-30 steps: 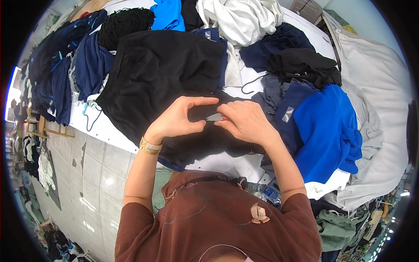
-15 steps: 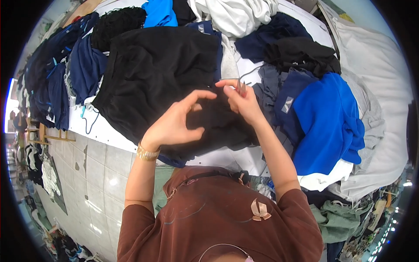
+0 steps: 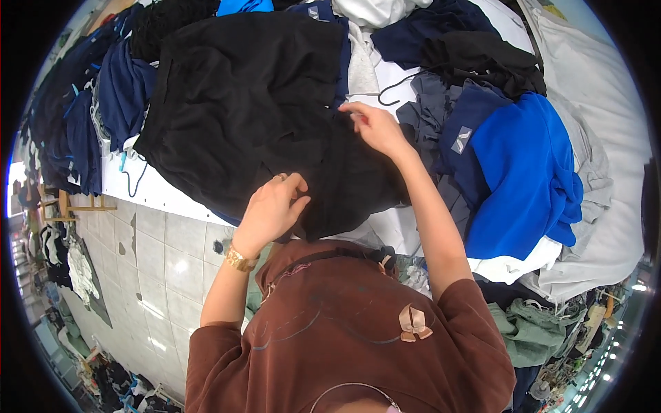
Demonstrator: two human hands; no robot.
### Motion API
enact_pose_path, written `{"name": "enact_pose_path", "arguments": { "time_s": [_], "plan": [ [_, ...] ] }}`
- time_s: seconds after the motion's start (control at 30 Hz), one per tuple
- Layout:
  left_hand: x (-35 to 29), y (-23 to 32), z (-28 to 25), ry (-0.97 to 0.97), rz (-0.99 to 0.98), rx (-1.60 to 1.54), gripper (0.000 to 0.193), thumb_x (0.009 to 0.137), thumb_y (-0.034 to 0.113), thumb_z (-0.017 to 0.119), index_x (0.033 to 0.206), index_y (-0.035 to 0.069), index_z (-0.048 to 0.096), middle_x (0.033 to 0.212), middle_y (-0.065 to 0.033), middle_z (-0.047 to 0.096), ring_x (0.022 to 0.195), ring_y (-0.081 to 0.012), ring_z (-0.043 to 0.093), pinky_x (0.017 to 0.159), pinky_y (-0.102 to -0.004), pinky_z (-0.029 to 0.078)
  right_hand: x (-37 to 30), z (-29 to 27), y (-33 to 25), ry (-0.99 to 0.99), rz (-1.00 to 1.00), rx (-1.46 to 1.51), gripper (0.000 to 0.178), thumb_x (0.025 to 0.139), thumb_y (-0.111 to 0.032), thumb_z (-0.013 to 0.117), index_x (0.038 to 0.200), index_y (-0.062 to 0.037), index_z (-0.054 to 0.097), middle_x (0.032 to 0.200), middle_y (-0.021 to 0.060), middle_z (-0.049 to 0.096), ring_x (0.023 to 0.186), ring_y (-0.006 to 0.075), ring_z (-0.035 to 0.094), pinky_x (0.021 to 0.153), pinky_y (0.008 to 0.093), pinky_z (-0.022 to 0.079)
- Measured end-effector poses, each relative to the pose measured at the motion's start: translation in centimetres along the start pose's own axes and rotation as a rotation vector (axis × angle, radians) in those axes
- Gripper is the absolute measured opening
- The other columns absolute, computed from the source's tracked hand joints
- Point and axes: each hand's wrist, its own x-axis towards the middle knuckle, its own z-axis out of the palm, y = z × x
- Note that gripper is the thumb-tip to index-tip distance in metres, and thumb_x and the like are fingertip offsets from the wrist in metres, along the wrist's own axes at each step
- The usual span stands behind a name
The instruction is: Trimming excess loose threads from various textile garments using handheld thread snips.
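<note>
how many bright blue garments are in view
2. One bright blue garment lies to the right of the right hand; a second blue garment shows at the top edge, beyond the black garment. More may be hidden.

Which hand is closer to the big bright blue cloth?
Right. The right hand is left of the blue cloth; the left hand is farther left, by the black garment.

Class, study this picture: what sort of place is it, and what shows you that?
Probably a garment workshop: a black garment lies spread on a white worktable, with navy garments heaped at the left and a bright blue garment piled among others at the right.
</note>
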Motion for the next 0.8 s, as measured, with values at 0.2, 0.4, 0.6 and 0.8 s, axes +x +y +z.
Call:
{"name": "enact_pose_path", "arguments": {
  "time_s": [0.2,0.4,0.6,0.8],
  "plan": [
    [0.3,-2.2,4.8,0.123,-0.126,0.336,0.037,0.07,0.02,0.076,0.094,0.007,0.051,0.08,-0.0113,0.061,0.077,-0.0284,0.064,0.063,-0.0385,0.051,0.1,1.6,-0.3,-0.301,-0.194,-0.572,0.025,0.076,-0.011,0.054,0.097,-0.0135,0.066,0.082,0.017,0.067,0.08,0.0354,0.065,0.071,0.0453,0.051],
    [0.1,-3.5,4.4,-0.056,-0.134,0.222,0.04,0.07,0.022,0.076,0.097,0.007,0.051,0.08,-0.0108,0.063,0.074,-0.0298,0.064,0.062,-0.0391,0.051,-2.7,-3.5,0.6,-0.299,-0.195,-0.721,0.016,0.074,-0.011,0.054,0.086,-0.0074,0.065,0.077,0.0181,0.066,0.074,0.0351,0.065,0.066,0.0437,0.052],
    [-0.2,-2.8,5.8,-0.023,-0.103,0.202,0.033,0.073,0.017,0.072,0.096,0.008,0.05,0.078,-0.012,0.064,0.073,-0.0318,0.064,0.063,-0.042,0.051,-5.3,-4.1,2.8,-0.332,-0.063,-0.583,0.022,0.072,-0.008,0.054,0.091,-0.0119,0.065,0.082,0.0158,0.066,0.082,0.0354,0.064,0.072,0.0442,0.051],
    [1.5,-1.9,1.6,0.386,-0.174,-0.15,0.023,0.07,0.001,0.061,0.087,0.006,0.047,0.067,-0.0095,0.052,0.061,-0.0285,0.057,0.058,-0.038,0.046,-6.6,-3.5,4.5,-0.226,-0.084,-0.456,0.023,0.076,-0.009,0.055,0.098,-0.0118,0.063,0.086,0.0156,0.066,0.084,0.0352,0.063,0.073,0.0457,0.05]
  ]
}}
